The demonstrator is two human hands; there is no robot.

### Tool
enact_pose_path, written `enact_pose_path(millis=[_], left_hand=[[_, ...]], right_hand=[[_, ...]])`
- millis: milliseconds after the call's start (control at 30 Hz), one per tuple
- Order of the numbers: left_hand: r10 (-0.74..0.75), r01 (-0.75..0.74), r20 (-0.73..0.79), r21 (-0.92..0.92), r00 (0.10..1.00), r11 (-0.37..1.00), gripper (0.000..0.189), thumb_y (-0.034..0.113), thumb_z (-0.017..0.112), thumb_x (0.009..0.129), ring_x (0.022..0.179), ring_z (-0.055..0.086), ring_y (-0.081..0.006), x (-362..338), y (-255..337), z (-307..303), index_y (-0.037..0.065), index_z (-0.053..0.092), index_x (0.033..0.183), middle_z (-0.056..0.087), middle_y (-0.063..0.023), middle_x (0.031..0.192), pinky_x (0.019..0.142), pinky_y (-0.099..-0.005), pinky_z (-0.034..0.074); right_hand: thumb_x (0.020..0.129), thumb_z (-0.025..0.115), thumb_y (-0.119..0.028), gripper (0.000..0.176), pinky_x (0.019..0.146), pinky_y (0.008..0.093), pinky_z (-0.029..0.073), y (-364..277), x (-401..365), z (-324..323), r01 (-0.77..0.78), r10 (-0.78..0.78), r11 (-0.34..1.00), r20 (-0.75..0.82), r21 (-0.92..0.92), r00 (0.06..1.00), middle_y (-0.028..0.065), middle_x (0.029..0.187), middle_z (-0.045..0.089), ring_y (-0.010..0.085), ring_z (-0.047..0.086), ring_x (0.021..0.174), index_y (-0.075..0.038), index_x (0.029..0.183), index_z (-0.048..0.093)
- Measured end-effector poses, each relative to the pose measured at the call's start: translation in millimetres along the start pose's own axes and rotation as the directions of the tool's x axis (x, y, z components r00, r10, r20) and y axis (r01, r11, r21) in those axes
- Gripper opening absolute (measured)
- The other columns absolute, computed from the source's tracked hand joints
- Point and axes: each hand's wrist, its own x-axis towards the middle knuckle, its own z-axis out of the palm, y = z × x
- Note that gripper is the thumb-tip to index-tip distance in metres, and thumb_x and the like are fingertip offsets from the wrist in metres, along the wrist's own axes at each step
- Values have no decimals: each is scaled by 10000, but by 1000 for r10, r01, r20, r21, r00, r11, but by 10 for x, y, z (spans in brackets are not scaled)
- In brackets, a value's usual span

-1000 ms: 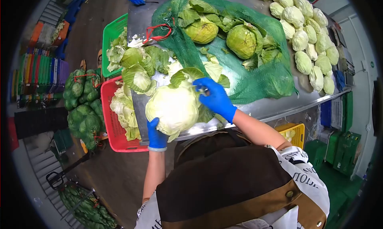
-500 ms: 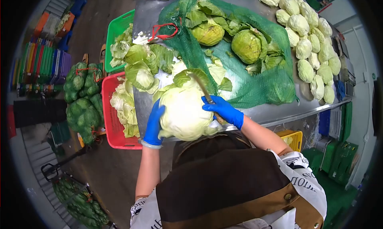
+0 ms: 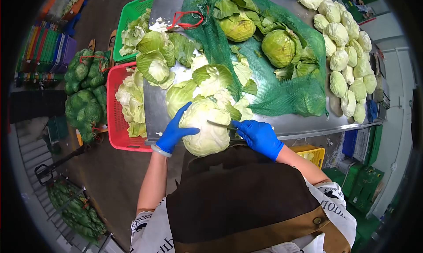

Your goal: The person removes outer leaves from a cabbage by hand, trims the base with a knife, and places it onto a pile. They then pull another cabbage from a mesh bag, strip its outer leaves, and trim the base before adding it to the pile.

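Note:
A pale, trimmed cabbage [image 3: 203, 138] is at the table's front edge, close to my apron. My left hand [image 3: 175, 132], in a blue glove, grips its left side, with the thumb laid across the front. In my blue-gloved right hand [image 3: 260, 137] is a knife [image 3: 220, 124]; its blade lies across the upper right of the cabbage, and the handle is mostly hidden by my fingers. Just beyond lie loose green leaves [image 3: 213, 77]. Two untrimmed cabbages, one at the left [image 3: 238, 26] and another cabbage [image 3: 279, 48] to its right, rest on a green mesh bag [image 3: 282, 99].
Several trimmed cabbages [image 3: 339, 59] are heaped on the right of the metal table [image 3: 304, 124]. A red crate [image 3: 115, 107] and a green crate [image 3: 128, 28], both with leaves, stand along the left edge. Below the front edge sits a yellow crate [image 3: 315, 156].
The knife has swung from pointing away past the cabbage to lying across its upper right. My left hand has shifted up, its thumb now over the cabbage. The camera view has moved slightly.

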Motion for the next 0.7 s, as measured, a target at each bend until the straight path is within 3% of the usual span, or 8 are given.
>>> enact_pose_path(millis=[67, 267, 367, 467, 667, 700], left_hand=[[-6, 6, 8, -3, 1000, 1000, 902, 71, 791, 679, 1259, 413, -206, 19, 10, 6, 53, 298, 1434, 422, -114, 1382, 1050, -342, 345], [-18, 19, 36, -26, 999, 999, 895, 61, 774, 680, 1287, 382, -207, 29, 33, 27, 76, 300, 1439, 402, -100, 1402, 1072, -350, 312], [-32, 34, 42, -38, 999, 999, 898, 62, 771, 677, 1294, 373, -211, 20, 34, 55, 78, 297, 1440, 399, -101, 1404, 1079, -353, 303], [-39, 42, 47, -51, 998, 998, 901, 56, 767, 672, 1297, 370, -214, 33, -2, 36, 81, 296, 1440, 398, -101, 1405, 1083, -354, 299], [-62, 67, 78, -66, 995, 996, 905, 44, 760, 665, 1299, 371, -215, 63, 16, 51, 85, 294, 1440, 396, -99, 1408, 1084, -355, 299], [-61, 66, 77, -72, 995, 995, 906, 44, 761, 664, 1298, 371, -215, 71, 11, 52, 86, 294, 1440, 396, -99, 1408, 1084, -356, 299]], right_hand=[[862, 595, -210, 311, 549, 368, 485, -13, -32, -14, -9, 21, 995, 122, -99, 992, 69, 821, 626, 247, 613, 692, -138, 1164, 598], [852, 569, -209, 326, 496, 376, 460, -84, 9, 19, 21, -13, 995, 85, -96, 996, 61, 718, 563, 236, 590, 616, -121, 1165, 547], [818, 570, -181, 351, 492, 366, 456, -54, 3, 65, 77, -68, 980, 53, -181, 996, 55, 723, 549, 227, 582, 612, -105, 1160, 541], [790, 571, -157, 404, 497, 355, 455, -51, -62, -37, 66, -37, 970, 125, -236, 991, 54, 741, 532, 216, 568, 619, -101, 1188, 533], [811, 587, -173, 442, 501, 343, 451, 107, -35, 93, 42, -45, 874, 7, -483, 999, 55, 782, 529, 211, 534, 616, -107, 1244, 531], [823, 586, -178, 428, 505, 346, 454, 124, -20, 136, 21, -41, 910, -39, -414, 998, 58, 780, 533, 216, 539, 618, -105, 1241, 534]])
